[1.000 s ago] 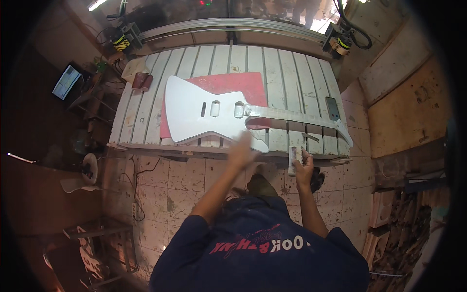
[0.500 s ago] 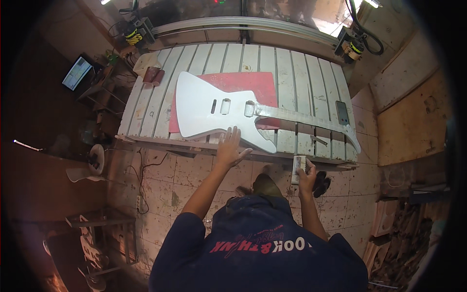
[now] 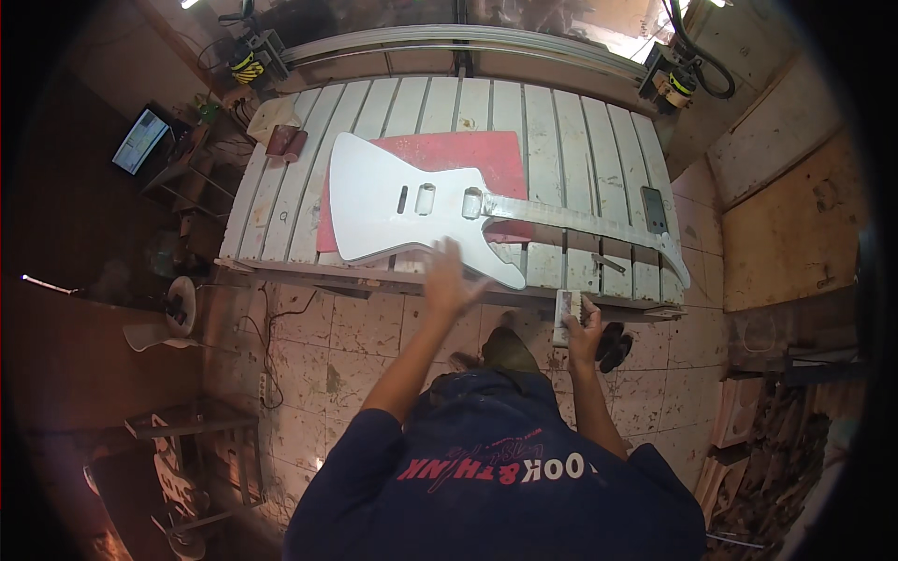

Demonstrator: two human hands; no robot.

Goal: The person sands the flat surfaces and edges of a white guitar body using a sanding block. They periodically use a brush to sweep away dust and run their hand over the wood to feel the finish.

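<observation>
A white, angular electric guitar body (image 3: 374, 196) with its long neck (image 3: 561, 217) attached lies flat on a red mat (image 3: 500, 150) on the slatted table. Pickup cutouts show in its face. My left hand (image 3: 449, 285) is at the body's near edge, thumb spread and fingers stretched, somewhat blurred; whether it touches the guitar I cannot tell. Just off the table's front edge, my right hand (image 3: 584, 332) grips a pale rectangular sanding block (image 3: 565, 313), held upright.
On the white slatted table (image 3: 281, 220) are a dark phone (image 3: 655, 209) at right, a small metal strip (image 3: 608, 263) by the neck, and dark red rolls (image 3: 285, 143) at far left. A metal rail (image 3: 458, 39) spans behind. Black footwear (image 3: 613, 346) sits on the tiled floor.
My left hand's fingers have blurred and shifted slightly at the guitar's near edge. The whole view has moved a little, and my right hand still holds the sanding block.
</observation>
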